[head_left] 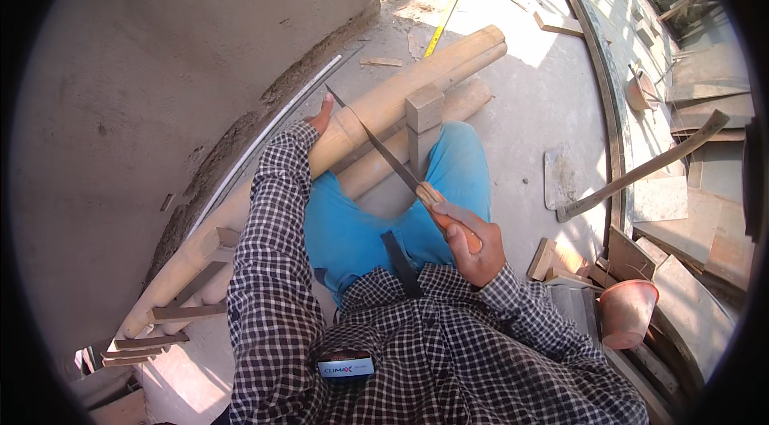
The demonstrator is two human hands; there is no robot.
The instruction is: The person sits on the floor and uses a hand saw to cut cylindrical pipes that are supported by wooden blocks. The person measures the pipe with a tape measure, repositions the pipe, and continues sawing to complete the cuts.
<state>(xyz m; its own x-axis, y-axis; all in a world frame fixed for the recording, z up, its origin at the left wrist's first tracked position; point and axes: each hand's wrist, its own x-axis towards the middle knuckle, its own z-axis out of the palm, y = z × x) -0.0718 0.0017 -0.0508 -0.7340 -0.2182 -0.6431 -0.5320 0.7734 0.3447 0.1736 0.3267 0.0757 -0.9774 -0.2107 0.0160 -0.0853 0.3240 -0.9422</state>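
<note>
My right hand (474, 247) is closed around the wooden handle of a handsaw (394, 163). Its narrow dark blade runs up and left across a thick bamboo pole (400, 96), with the tip past the pole's far side. On that same pole, just left of the blade, my left hand (322, 116) grips the side; most of its fingers are hidden. A second pole (458, 103) lies parallel and nearer to me. Between my knees a wooden block (424, 108) stands up against the two poles. Farther down, wooden crosspieces (188, 313) join the poles like a ladder.
A rough plastered wall (200, 40) rises on the left. A yellow measuring tape (450, 8) lies beyond the poles. To the right are a long-handled tool (641, 173) with a flat blade, an orange bucket (629, 313), and stacked boards (705, 217). Wood offcuts (553, 261) lie nearby.
</note>
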